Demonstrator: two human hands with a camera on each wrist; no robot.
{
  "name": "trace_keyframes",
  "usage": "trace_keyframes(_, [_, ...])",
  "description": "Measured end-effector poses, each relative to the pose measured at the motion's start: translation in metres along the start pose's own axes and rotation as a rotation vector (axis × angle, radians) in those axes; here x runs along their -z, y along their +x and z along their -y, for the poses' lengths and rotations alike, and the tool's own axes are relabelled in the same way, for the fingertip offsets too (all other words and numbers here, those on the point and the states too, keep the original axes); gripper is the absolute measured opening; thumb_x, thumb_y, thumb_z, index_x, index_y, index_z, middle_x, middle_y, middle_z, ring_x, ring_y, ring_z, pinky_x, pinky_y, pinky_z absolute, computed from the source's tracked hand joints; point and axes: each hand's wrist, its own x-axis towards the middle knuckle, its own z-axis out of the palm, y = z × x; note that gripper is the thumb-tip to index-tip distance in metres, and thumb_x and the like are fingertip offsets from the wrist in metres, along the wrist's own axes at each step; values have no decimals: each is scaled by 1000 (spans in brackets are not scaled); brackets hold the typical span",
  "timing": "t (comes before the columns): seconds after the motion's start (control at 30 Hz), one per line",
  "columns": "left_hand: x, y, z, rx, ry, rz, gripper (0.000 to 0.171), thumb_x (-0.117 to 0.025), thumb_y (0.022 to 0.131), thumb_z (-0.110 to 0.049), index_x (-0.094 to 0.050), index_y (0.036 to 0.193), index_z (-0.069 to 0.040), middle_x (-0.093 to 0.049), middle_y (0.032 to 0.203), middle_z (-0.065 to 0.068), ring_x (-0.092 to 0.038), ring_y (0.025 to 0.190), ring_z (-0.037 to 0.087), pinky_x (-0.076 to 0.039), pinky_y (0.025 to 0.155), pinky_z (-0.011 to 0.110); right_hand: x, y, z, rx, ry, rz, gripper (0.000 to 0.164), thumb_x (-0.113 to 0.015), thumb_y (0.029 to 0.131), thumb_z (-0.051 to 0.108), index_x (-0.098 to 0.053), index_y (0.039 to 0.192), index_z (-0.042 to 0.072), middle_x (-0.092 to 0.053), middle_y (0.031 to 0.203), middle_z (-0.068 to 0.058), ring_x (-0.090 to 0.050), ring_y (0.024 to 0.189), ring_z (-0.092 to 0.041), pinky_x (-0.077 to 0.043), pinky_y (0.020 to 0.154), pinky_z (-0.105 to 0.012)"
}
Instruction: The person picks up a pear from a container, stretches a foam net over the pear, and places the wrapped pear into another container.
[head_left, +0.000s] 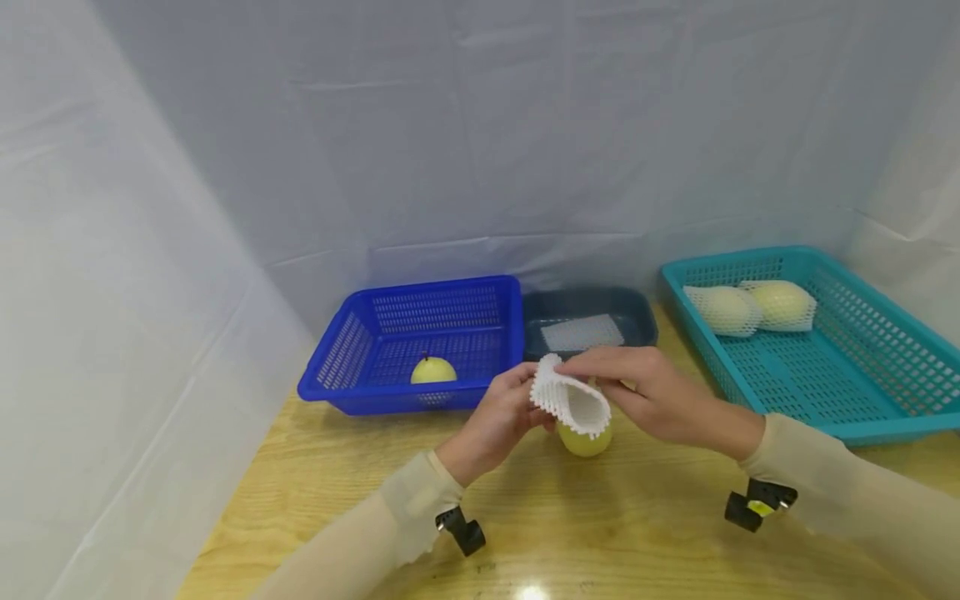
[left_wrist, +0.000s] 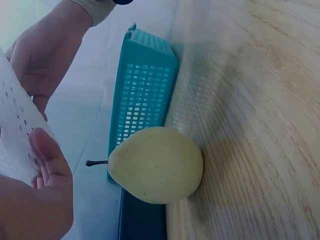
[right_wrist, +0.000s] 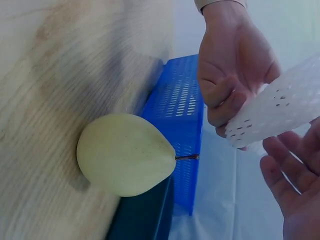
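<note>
A white foam net sleeve (head_left: 553, 395) is held up between both hands, its mouth gaping toward the head camera. My left hand (head_left: 495, 421) grips its left side, the thumb (left_wrist: 46, 145) lying against the mesh in the left wrist view. From the other side my right hand (head_left: 660, 398) holds the sleeve's upper edge with its fingertips; part of that grip is hidden. Below the sleeve a pale yellow pear (head_left: 587, 443) stands upright on the wooden table, stem up. The right wrist view shows the pear (right_wrist: 125, 155) apart from both hands.
A blue basket (head_left: 420, 400) at left contains a pear (head_left: 433, 370). Behind the hands, a dark teal tray (head_left: 637, 312) holds flat foam netting (head_left: 582, 332). At right, a turquoise basket (head_left: 832, 375) holds two net-wrapped pears (head_left: 723, 311). White sheeting (head_left: 480, 167) encloses the table (head_left: 600, 542).
</note>
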Motion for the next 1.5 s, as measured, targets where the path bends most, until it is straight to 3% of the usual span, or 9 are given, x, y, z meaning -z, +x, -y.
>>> trace_keyframes(0.17, [-4, 0, -1, 41, -13, 8, 11, -51, 99, -9, -54, 109, -5, -61, 84, -2, -57, 68, 9, -50, 63, 22, -4, -3, -1, -132, 89, -61, 37, -62, 98, 1, -66, 132, 15, -69, 128, -1, -65, 115, -16, -56, 90, -30])
trace_keyframes(0.33, [-8, 1, -3, 52, 17, 17, 3, -55, 97, -11, -53, 99, -10, -59, 83, -2, -56, 67, 11, -48, 62, 23, -7, -4, 2, -318, 321, 54, 51, -52, 106, 16, -39, 155, 19, -46, 155, -8, -51, 136, -28, -51, 101, -43])
trace_keyframes(0.4, [-8, 1, -3, 51, 43, 24, 2, -54, 97, -11, -53, 96, -11, -58, 80, -3, -54, 65, 11, -46, 60, 23, -8, -4, 2, -371, 426, 88, 54, -50, 107, 17, -32, 158, 19, -43, 156, -12, -49, 138, -31, -50, 103, -43])
trace_keyframes(0.53, [-8, -1, -2, 52, 86, 41, 10, -51, 101, -14, -51, 91, -12, -55, 69, -3, -49, 58, 10, -40, 56, 23, -10, -5, 0, -431, 541, 56, 54, -54, 104, 14, -36, 155, 8, -55, 140, -19, -60, 124, -25, -53, 98, -34])
trace_keyframes(0.67, [-8, -2, -1, 36, 94, 62, 17, -47, 106, -19, -50, 91, -12, -52, 62, -2, -44, 54, 10, -37, 53, 23, -9, -6, -2, -522, 622, -26, 51, -60, 101, 11, -43, 148, 1, -63, 125, -16, -65, 108, -15, -55, 92, -29])
trace_keyframes(1.0, [-8, 1, 14, 48, 113, -22, 15, -44, 105, -18, -51, 93, -13, -49, 61, -1, -43, 50, 10, -36, 49, 24, -10, -10, -5, -704, 900, -148, 31, -55, 104, 15, -55, 134, 13, -56, 92, -1, -58, 84, -13, -53, 74, -25])
trace_keyframes(1.1, [-10, 0, 19, 66, 103, -75, 14, -42, 104, -17, -52, 96, -12, -50, 62, -1, -42, 48, 10, -35, 48, 23, -13, -13, -7, -760, 918, -193, 28, -55, 104, 13, -56, 132, 12, -56, 92, -2, -57, 79, -11, -52, 67, -23])
trace_keyframes(1.27, [-12, -1, 22, 100, 102, -133, 16, -41, 106, -20, -50, 101, -7, -54, 65, -2, -42, 48, 9, -35, 48, 23, -20, -17, -9, -857, 830, -238, 28, -53, 103, 12, -54, 131, 7, -55, 96, -2, -58, 79, -11, -53, 66, -23])
trace_keyframes(1.5, [-11, 2, 28, 166, 128, -169, 16, -43, 106, -21, -48, 98, -8, -53, 62, 0, -44, 47, 9, -37, 47, 22, -34, -22, -22, -887, 738, -254, 37, -50, 102, 9, -48, 136, -5, -58, 99, -2, -59, 85, -12, -54, 72, -26])
